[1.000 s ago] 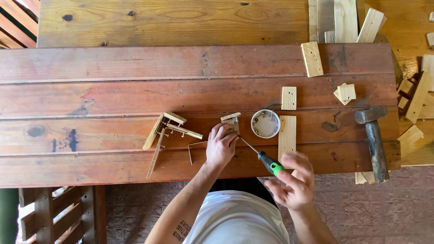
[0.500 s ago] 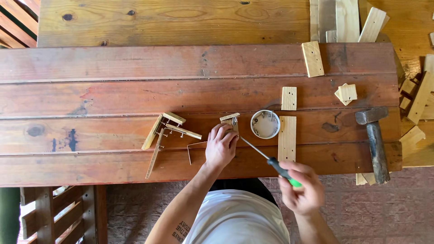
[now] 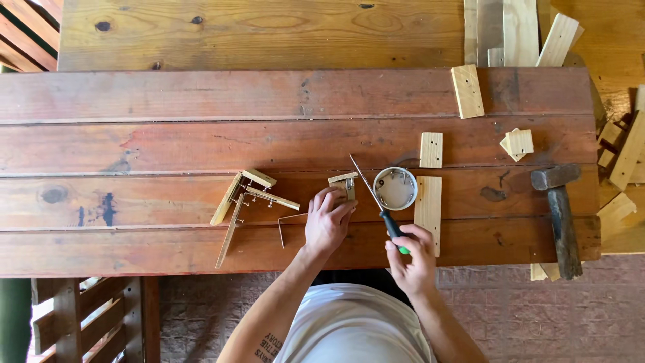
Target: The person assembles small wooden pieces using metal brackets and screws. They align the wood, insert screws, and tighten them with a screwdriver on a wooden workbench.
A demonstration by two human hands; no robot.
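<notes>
My left hand (image 3: 328, 218) presses down on a small wooden block with a metal piece (image 3: 343, 183) on the red-brown plank table (image 3: 201, 134). My right hand (image 3: 411, 254) grips a screwdriver (image 3: 375, 199) by its green and black handle. Its thin shaft slants up and left, with the tip above the small block. A round white tin (image 3: 395, 189) with small metal parts inside sits just right of the shaft. A bent wire (image 3: 290, 225) lies left of my left hand.
A small assembly of wood strips (image 3: 243, 202) lies left of the hands. A hammer (image 3: 559, 214) rests at the table's right end. Several cut wood blocks (image 3: 431, 149) lie to the right, and longer boards (image 3: 521, 30) lean at the far right.
My right hand has swung the screwdriver from a low slant beside the block to a steeper one, with the tip now raised past the block near the tin. My left hand stayed put.
</notes>
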